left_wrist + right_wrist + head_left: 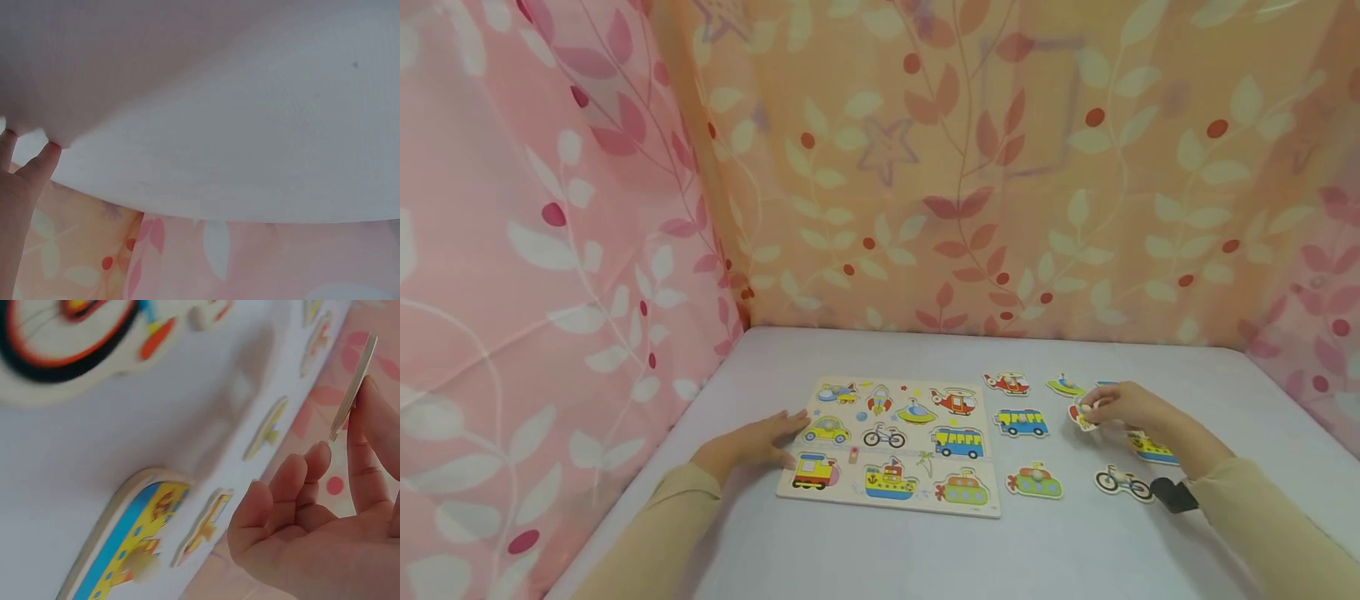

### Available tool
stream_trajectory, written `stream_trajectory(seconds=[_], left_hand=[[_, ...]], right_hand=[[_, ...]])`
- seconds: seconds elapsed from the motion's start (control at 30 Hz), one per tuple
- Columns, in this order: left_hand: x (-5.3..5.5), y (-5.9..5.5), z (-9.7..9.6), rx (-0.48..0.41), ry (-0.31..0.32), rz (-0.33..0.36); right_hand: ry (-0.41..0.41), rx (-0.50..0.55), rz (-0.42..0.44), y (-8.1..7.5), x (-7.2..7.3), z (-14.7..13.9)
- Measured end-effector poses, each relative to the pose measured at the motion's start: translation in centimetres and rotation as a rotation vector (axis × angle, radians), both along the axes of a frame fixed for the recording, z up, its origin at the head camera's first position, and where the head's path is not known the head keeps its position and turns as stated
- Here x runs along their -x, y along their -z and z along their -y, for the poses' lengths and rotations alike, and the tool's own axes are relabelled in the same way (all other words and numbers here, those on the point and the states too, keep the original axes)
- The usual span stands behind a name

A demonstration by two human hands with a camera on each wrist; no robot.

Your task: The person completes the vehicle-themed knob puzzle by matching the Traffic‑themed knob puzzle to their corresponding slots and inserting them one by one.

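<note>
Pinching puzzle piece [1078, 416] above white table [880, 554], right of puzzle board [917, 438]: right hand [1126, 408]. Left hand [766, 438], fingers loose, at board's left edge; hands apart. Leafy curtains [850, 217], orange behind, pink at sides.

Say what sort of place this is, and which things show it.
Probably a curtained-off play corner: orange and pink leaf-patterned fabric walls, a white-topped table, and a pale wooden vehicle puzzle board.
</note>
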State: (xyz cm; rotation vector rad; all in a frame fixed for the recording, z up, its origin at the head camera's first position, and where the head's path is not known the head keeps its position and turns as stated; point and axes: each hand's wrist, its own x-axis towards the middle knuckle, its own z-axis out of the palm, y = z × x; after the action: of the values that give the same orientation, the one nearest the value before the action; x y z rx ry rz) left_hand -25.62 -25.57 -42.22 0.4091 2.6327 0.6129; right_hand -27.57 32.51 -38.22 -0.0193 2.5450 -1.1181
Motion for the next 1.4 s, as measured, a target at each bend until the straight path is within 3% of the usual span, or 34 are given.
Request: stream_trajectory(seconds=[0.33,0.77,1.4], left_hand=[[-0.3,-0.1,0.1,-0.014,0.01,-0.011],[-0.4,-0.3,0.1,-0.013,-0.008,-0.004],[-0.4,-0.4,-0.2,0.004,-0.029,0.014]], right_hand=[[0.034,0.017,-0.004,-0.4,0.6,2.2],[0.001,0.052,-0.04,-1.3,0.7,5.6],[0.032,0.042,-0.042,-1.2,1.3,9.0]])
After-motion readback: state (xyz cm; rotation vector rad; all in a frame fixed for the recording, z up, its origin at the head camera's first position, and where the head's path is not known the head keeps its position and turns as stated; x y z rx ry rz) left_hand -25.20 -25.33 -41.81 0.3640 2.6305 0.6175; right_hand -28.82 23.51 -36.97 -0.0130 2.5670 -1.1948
